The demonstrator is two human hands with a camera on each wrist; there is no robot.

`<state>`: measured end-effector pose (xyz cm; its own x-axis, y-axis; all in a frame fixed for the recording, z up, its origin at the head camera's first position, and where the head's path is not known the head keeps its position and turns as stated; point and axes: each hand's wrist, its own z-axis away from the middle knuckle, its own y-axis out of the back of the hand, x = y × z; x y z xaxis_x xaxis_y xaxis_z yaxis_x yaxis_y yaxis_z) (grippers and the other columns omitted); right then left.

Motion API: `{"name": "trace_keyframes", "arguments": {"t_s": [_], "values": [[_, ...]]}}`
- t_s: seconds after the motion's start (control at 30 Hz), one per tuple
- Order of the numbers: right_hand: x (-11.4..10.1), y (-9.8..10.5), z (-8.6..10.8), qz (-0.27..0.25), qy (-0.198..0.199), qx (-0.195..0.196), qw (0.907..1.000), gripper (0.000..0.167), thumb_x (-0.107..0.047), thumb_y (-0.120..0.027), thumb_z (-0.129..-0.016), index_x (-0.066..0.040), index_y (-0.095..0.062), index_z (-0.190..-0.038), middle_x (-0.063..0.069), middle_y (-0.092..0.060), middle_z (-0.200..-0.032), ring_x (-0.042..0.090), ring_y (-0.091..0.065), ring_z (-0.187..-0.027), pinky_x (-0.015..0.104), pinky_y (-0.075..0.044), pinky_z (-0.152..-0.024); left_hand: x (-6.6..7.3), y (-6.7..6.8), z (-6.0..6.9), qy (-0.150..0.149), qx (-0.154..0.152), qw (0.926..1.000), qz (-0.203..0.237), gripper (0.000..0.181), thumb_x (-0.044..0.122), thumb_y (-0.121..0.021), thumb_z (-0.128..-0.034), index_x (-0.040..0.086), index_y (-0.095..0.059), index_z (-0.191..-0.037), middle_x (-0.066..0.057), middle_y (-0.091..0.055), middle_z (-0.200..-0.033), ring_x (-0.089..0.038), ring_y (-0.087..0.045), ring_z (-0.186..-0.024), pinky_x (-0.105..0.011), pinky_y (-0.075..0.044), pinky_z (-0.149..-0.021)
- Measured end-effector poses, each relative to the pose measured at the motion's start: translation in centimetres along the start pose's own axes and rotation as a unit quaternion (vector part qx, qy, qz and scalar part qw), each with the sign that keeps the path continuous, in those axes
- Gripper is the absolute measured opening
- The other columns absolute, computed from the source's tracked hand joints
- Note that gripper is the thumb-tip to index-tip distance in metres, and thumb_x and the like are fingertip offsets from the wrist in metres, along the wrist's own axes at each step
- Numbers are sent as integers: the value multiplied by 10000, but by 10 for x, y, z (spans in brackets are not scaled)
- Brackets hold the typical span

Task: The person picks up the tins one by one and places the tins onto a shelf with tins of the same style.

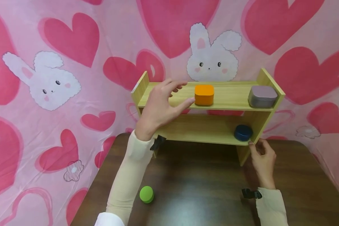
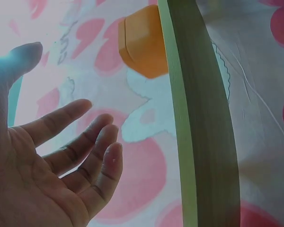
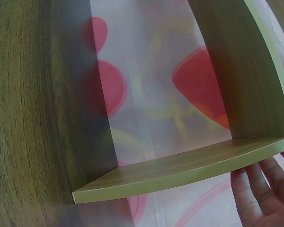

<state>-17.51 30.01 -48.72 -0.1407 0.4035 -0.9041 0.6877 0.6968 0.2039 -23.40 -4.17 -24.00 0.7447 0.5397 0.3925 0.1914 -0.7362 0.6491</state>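
A two-tier light wooden shelf (image 1: 197, 128) stands against the wall side of the table. My left hand (image 1: 161, 105) hovers in front of its upper board, fingers spread and curved, with nothing held. Just right of the left thumb sits an orange box (image 1: 204, 95) on that board; in the left wrist view the orange box (image 2: 144, 42) is apart from the hand (image 2: 61, 165). My right hand (image 1: 263, 160) grips the shelf's right side panel, thumb at the front edge; in the right wrist view fingers (image 3: 248, 198) touch its outer face. Beside the thumb, a dark blue round tin (image 1: 243, 132) rests on the lower board.
A pale purple and grey tin (image 1: 262, 96) stands at the upper board's right end. On the dark wooden table (image 1: 197, 188), a green round object (image 1: 146, 194) lies at the front left. Behind hangs a pink cloth (image 1: 124, 37) with hearts and rabbits.
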Motion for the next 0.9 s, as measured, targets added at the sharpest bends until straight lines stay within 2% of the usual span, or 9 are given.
{"name": "trace_keyframes", "arguments": {"t_s": [0.1, 0.33, 0.6, 0.9], "values": [[2, 0, 1, 17, 24, 39, 10000, 216, -152, -720, -949, 6, -727, -1096, -376, -606, -845, -147, -587, -795, 18, -447, -672, -4, 4, 7, 81, 89, 9999, -72, 476, 435, -777, -900, 183, -716, -1299, -27, -727, -1189, -211, -661, -1095, -337, -572, -911], [1, 0, 0, -2, 36, 24, 10000, 219, -149, -723, -948, 14, -730, -1094, -377, -613, -839, -153, -596, -795, 22, -445, -663, -10, 16, 23, -83, 354, 9993, -6, 463, 372, -794, -898, 135, -722, -1290, -46, -734, -1185, -231, -673, -1072, -351, -589, -870], [2, 0, -2, 3, 107, 48, 9999, 226, -150, -722, -945, 23, -727, -1091, -373, -612, -840, -156, -596, -813, 14, -445, -690, -18, 22, 41, 177, 304, 9993, 101, 471, 345, -808, -892, 132, -714, -1302, -93, -728, -1181, -198, -670, -1040, -366, -617, -853], [4, 0, -2, -60, 36, 10, 10000, 244, -157, -723, -943, 24, -732, -1106, -360, -619, -854, -134, -595, -830, 5, -457, -716, -25, 20, 64, 297, 258, 9992, 77, 466, 302, -816, -891, 98, -707, -1297, -52, -740, -1093, -141, -699, -912, -370, -594, -865]]}}
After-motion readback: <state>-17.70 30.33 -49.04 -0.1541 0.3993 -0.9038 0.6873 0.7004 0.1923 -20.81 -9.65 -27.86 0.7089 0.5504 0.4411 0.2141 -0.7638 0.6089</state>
